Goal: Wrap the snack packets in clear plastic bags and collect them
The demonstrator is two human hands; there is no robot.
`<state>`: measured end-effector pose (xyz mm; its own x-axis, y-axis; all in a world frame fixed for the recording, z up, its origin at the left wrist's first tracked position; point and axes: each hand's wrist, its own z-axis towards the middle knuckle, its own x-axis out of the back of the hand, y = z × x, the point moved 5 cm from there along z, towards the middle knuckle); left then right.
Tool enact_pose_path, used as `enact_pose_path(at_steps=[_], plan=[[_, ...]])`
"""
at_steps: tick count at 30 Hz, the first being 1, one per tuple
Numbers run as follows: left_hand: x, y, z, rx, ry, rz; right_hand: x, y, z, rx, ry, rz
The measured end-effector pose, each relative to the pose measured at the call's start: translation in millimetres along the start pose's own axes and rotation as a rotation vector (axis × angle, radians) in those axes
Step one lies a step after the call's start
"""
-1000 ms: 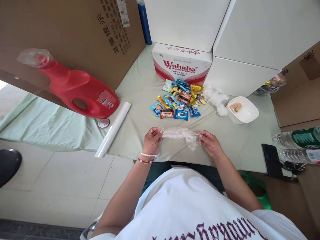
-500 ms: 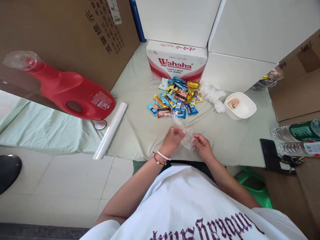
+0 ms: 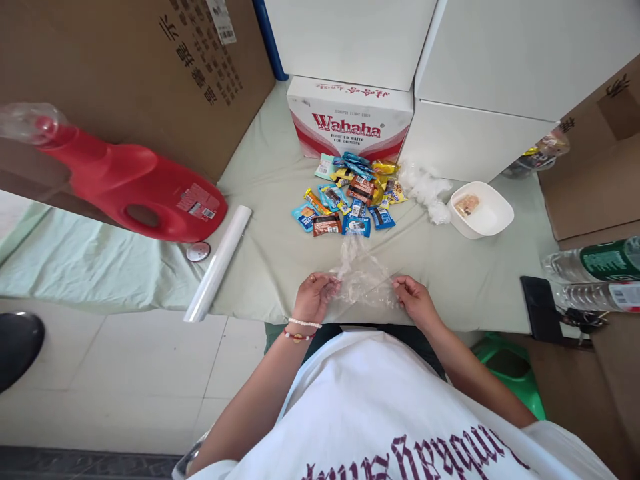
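Note:
A sheet of clear plastic film (image 3: 364, 277) is stretched between my two hands just above the green cloth's near edge. My left hand (image 3: 313, 297), with bead bracelets on the wrist, pinches the film's left edge. My right hand (image 3: 417, 301) pinches its right edge. The film's far end trails toward a pile of several small snack packets (image 3: 350, 197) on the cloth.
A roll of cling film (image 3: 219, 262) lies left of my hands, beside a red detergent jug (image 3: 135, 191) and a small round lid (image 3: 199, 251). A white bowl (image 3: 481, 211) and crumpled film (image 3: 425, 190) sit right of the packets. A Wahaha box (image 3: 350, 125), cardboard, water bottles (image 3: 595, 277) and a phone (image 3: 537, 308) surround.
My hands came together with the film bunched between them, then moved apart again; the film is now spread wider and flatter than before.

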<state>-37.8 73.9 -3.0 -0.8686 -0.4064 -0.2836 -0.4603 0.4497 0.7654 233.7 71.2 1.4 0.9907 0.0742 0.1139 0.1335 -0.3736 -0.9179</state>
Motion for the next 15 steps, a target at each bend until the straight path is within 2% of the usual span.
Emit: enact_pose_path(at_steps=[3, 7, 9, 12, 15], plan=[[13.1, -2, -8, 0.039, 0.052, -0.066, 13, -13, -2, 0.043, -0.135, -0.254], [15.3, -2, -17, 0.035, 0.037, 0.035, 19, -43, 15, 0.178, -0.113, -0.509], [10.1, -1, -18, 0.016, 0.001, 0.127, 5, -53, 29, 0.229, -0.112, -0.54], [0.7, 1, -15, -0.035, -0.029, 0.228, -29, -58, 48, 0.208, -0.118, -0.559], [-1.7, 7, -8, -0.123, -0.017, 0.28, -51, -63, 57, 0.227, -0.031, -0.451]])
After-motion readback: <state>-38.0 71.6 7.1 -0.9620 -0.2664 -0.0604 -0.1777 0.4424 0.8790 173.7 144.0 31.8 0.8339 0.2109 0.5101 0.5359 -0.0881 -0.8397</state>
